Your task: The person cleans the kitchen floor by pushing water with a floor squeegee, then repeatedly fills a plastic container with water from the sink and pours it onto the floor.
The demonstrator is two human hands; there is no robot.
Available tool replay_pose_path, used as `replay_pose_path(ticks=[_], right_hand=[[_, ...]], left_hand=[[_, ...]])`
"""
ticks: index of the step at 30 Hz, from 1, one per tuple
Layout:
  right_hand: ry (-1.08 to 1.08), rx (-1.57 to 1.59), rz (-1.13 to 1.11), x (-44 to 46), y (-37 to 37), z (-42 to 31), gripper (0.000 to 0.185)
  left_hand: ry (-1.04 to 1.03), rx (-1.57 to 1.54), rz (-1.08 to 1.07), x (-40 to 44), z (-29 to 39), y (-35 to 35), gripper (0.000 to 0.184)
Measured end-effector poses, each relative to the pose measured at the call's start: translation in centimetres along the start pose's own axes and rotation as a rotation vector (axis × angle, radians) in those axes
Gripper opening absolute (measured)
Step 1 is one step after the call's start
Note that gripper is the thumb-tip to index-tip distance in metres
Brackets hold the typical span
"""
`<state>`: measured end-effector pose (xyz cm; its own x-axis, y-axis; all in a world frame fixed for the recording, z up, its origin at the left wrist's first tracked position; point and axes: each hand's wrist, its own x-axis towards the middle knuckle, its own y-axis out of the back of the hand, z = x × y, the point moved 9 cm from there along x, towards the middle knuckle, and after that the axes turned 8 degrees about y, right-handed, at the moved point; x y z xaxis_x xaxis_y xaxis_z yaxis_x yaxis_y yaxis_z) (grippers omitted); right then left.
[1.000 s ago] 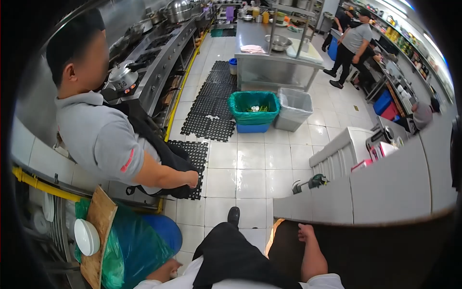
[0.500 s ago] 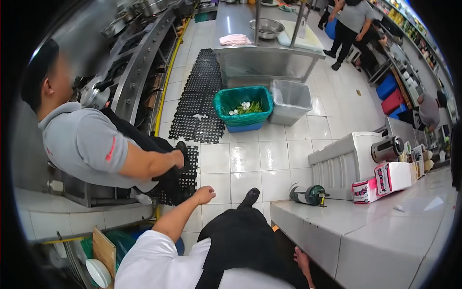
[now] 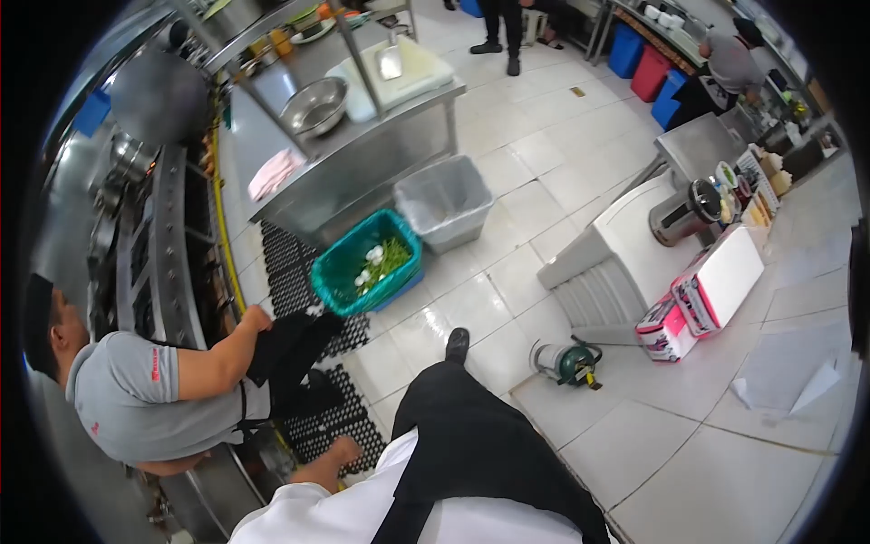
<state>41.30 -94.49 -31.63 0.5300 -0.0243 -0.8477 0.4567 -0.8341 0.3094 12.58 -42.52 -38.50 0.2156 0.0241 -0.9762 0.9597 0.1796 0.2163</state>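
Note:
My left hand (image 3: 344,451) hangs low at my side, small and slightly blurred, its fingers loosely curled with nothing visible in them. Below it lies a black perforated floor mat (image 3: 355,424), and a co-worker in a grey shirt (image 3: 136,390) and black apron stands close by on the left. My right hand is out of view. Ahead of my black shoe (image 3: 459,344) stands a bin with a green liner (image 3: 403,238), holding green stalks and eggshell-like white pieces. A grey bin (image 3: 467,218) with a clear liner adjoins it.
Behind the bins is a steel table (image 3: 372,150) with a metal bowl (image 3: 314,107), a pink cloth (image 3: 275,174) and a white cutting board (image 3: 412,77). Stoves (image 3: 172,245) line the left. On the right, a tiled counter (image 3: 634,453) carries a small green gas canister (image 3: 575,364) and pink-white boxes (image 3: 716,286).
My view has turned right and moved forward, nearer the bins and steel table. My left hand sits lower in view, and my right hand has dropped out of sight.

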Motion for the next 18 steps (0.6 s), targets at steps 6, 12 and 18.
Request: replay_pose_path(ticks=[6,12,18], right_hand=[[-0.037,0.117,0.08,-0.3,-3.5,-4.1,0.042],[-0.08,0.245,0.104,2.4,-7.4,-10.0,0.039],[-0.05,0.32,0.082,9.2,-9.3,-21.8,0.036]], left_hand=[[0.213,-0.63,1.039,-3.1,-17.2,46.7,0.026],[0.119,-0.523,1.427,-10.4,-17.6,80.3,0.035],[0.383,-0.37,1.18,-3.8,-21.8,91.0,0.049]])
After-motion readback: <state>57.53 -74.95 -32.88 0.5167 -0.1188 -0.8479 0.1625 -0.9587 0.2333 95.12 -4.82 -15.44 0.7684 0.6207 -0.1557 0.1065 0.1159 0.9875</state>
